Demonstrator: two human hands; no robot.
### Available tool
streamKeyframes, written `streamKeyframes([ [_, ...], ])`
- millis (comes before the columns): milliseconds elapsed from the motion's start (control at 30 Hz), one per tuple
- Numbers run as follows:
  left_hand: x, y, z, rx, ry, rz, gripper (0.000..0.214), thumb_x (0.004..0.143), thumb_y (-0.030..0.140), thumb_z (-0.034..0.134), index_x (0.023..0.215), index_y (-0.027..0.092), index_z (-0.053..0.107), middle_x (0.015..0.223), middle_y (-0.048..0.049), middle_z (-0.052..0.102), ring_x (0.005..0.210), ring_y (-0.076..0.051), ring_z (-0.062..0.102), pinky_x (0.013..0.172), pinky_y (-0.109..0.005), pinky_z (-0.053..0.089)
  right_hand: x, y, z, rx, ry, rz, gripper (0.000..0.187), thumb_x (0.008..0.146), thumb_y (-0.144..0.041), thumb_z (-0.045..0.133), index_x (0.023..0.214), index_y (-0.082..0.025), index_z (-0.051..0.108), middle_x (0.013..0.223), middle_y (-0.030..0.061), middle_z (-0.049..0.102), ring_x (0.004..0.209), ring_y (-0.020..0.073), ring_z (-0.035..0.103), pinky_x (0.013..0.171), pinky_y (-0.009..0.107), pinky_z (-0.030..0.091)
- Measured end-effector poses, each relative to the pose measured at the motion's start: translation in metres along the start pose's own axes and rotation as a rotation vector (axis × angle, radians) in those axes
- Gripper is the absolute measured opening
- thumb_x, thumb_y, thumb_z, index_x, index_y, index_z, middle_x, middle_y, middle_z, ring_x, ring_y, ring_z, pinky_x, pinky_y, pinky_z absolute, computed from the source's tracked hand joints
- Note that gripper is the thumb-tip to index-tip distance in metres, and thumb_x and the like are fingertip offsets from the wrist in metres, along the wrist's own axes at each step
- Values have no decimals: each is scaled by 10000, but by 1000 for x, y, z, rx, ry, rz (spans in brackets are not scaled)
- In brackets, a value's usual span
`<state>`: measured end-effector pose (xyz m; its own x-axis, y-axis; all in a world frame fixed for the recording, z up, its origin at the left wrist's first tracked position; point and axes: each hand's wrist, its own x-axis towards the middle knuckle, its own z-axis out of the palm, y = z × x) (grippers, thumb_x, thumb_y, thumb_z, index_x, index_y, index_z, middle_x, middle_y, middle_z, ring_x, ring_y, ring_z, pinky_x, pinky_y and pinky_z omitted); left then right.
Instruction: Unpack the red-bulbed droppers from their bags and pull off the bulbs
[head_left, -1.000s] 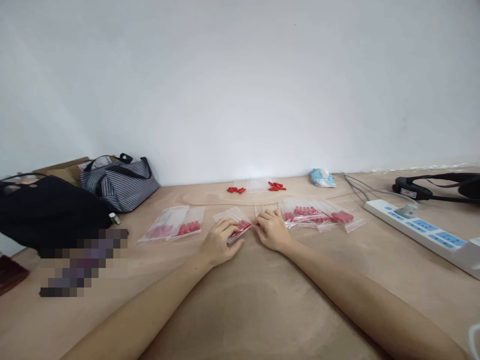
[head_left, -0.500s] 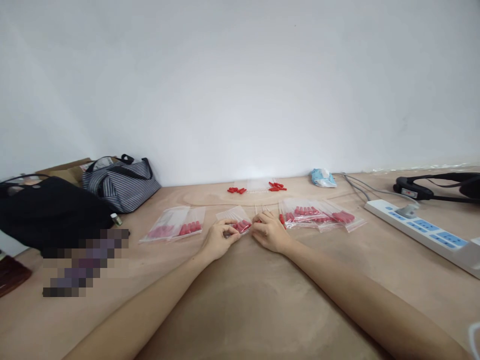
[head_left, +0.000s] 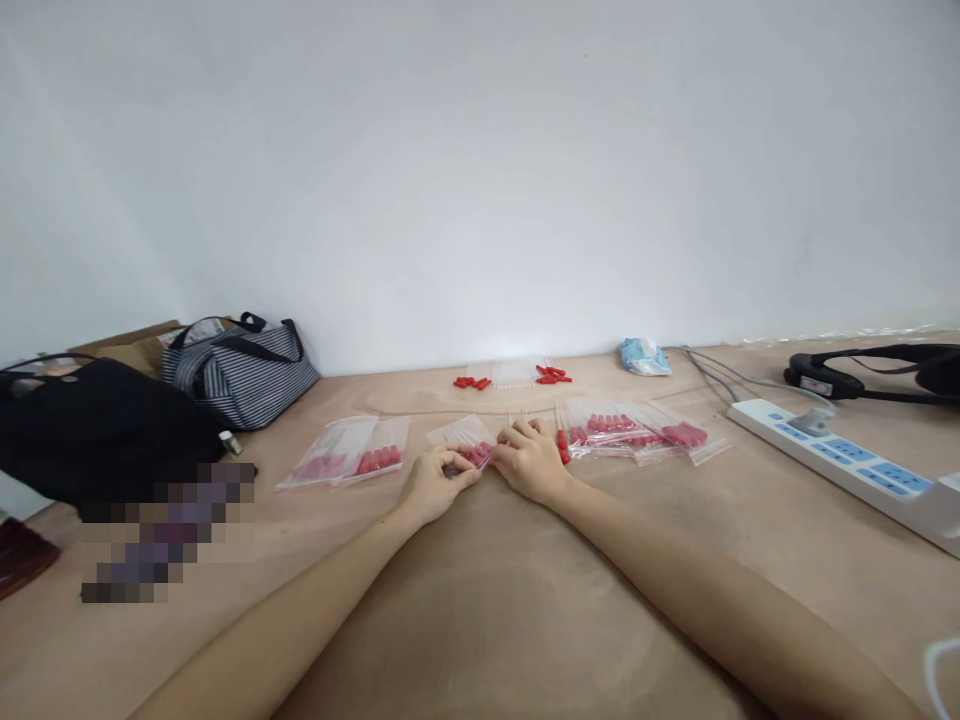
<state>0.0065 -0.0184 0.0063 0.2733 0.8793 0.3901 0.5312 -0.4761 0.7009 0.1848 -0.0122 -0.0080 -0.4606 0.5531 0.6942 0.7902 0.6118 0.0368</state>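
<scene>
Our left hand [head_left: 433, 484] and right hand [head_left: 529, 464] pinched one small bag [head_left: 466, 437] of red pieces, well left of the power strip [head_left: 847, 462]; filled bags [head_left: 637, 430] lay nearer it, loose red pieces [head_left: 553, 374] lay unbagged.

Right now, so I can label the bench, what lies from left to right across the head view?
Black fabric bag → grey striped handbag → two flat clear zip bags of red pieces → left hand → right hand → heap of clear zip bags with red pieces → white power strip.
</scene>
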Motion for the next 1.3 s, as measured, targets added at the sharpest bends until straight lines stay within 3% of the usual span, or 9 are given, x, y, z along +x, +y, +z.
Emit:
streamKeyframes([
  [233, 0, -1, 3, 61, 65, 15, 143, 715, 274, 576, 626, 183, 642, 875, -48, 651, 838, -190, 599, 773, -357, 473, 2, -1, -2, 44, 11, -121, 202, 841, -186, 432, 761, -217, 616, 848, 22, 598, 797, 150, 434, 705, 317, 244],
  [433, 2, 7, 3, 212, -34, 145, 130, 715, 203, 556, 723, 212, 686, 965, -55, 627, 933, -205, 564, 845, -367, 441, 1, -1, -4, 66, 24, -152, 205, 836, -177, 433, 752, -212, 617, 824, 27, 592, 784, 152, 421, 712, 312, 248],
  [600, 3, 7, 1, 211, -27, 87, 151, 716, 214, 550, 607, 198, 653, 969, -45, 627, 932, -199, 562, 850, -353, 433, 1, 0, -3, 83, 37, -171, 199, 829, -169, 442, 731, -202, 613, 808, 29, 581, 767, 147, 409, 700, 307, 249],
  [900, 5, -3, 5, 87, -26, 0, 167, 731, 222, 523, 611, 166, 624, 930, -61, 623, 880, -192, 573, 806, -334, 435, 0, 1, -6, 183, -6, -161, 98, 793, -202, 522, 762, -191, 615, 836, 32, 582, 805, 149, 434, 702, 295, 279],
  [1033, 3, -2, 4, 63, -28, 16, 178, 745, 244, 518, 621, 168, 620, 922, -58, 618, 888, -186, 566, 803, -325, 430, -1, 3, -3, 206, 59, -164, 133, 797, -224, 528, 878, -232, 633, 863, 26, 595, 809, 147, 444, 701, 296, 289],
  [1300, 0, 2, 1, 32, -6, 44, 203, 771, 272, 495, 634, 167, 601, 908, -57, 625, 876, -180, 574, 803, -337, 438, 0, 6, 0, 214, 169, -264, 195, 792, -157, 505, 836, -268, 659, 886, 13, 620, 799, 154, 444, 681, 299, 312],
])
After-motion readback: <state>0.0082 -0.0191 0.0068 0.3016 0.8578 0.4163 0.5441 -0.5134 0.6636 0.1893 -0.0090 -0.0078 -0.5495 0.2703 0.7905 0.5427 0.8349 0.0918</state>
